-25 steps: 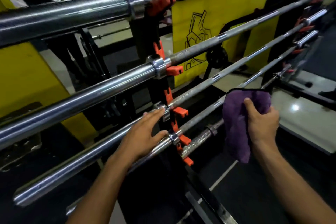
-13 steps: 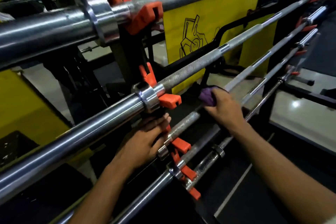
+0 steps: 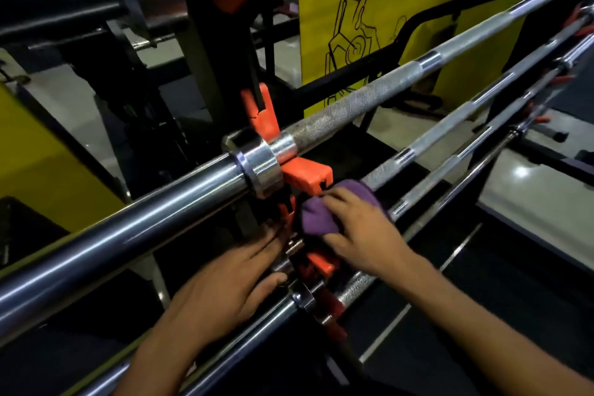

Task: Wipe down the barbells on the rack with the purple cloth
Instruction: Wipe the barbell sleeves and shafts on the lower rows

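Head view, single camera: right hand [image 3: 363,231] is now pressing the purple cloth [image 3: 321,215] against the third barbell [image 3: 434,138] down the rack, right at the inner end of the shaft beside the orange cradle [image 3: 307,177]. A second ago that hand was holding the cloth out in the open, off any bar and hanging loose; half a second ago it was wrapping the cloth on the bar further to the right. So the cloth is travelling leftward along the shaft toward the rack upright, and the camera is closing in and dropping lower with it. Fingers of the right hand are curling over the bunched cloth, gripping it onto the bar; the bar under the cloth is hidden, so how far the cloth wraps round cannot be told. Left hand [image 3: 231,292] is lying with fingers extended along the sleeve of a lower barbell [image 3: 250,328], thumb near the collar [image 3: 302,297], resting and bracing, not clenching; it is sitting in much the same spot as before. The second barbell [image 3: 128,228] with its wide chrome collar is crossing just above both hands. Judgement: wiping of one shaft is under way and reaching its left limit; the stroke probably needs reversing back to the right. The other barbells are not being touched by the cloth at this moment.
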